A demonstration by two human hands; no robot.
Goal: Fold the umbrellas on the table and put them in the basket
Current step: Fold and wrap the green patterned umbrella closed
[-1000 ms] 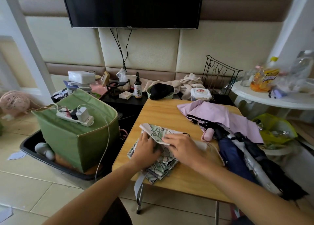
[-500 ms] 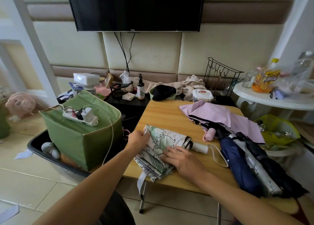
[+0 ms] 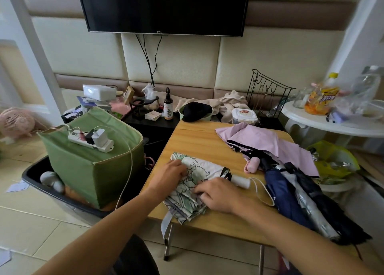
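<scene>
A white umbrella with a green leaf print [image 3: 205, 171] lies across the near part of the wooden table [image 3: 197, 137], its white handle [image 3: 241, 180] pointing right. My left hand [image 3: 170, 176] holds the canopy's left end. My right hand [image 3: 218, 194] pinches the loose folds at the front edge. A pink umbrella [image 3: 266, 141] lies half open at the back right. A navy umbrella [image 3: 282, 193] and a silver and black one [image 3: 311, 204] lie along the right side. The green fabric basket [image 3: 83, 171] stands on the floor to the left.
A white power strip [image 3: 91, 143] with plugged chargers lies on top of the basket, which sits in a black tray [image 3: 31, 177]. Behind the table are a bottle [image 3: 168, 108], a wipes box [image 3: 244, 114] and a wire rack [image 3: 268, 94]. A white round table [image 3: 332, 125] stands right.
The leaf-print canopy went from loose flaps to a rolled bundle. My right hand slid from its top to its near edge, and my left hand moved to the left end.
</scene>
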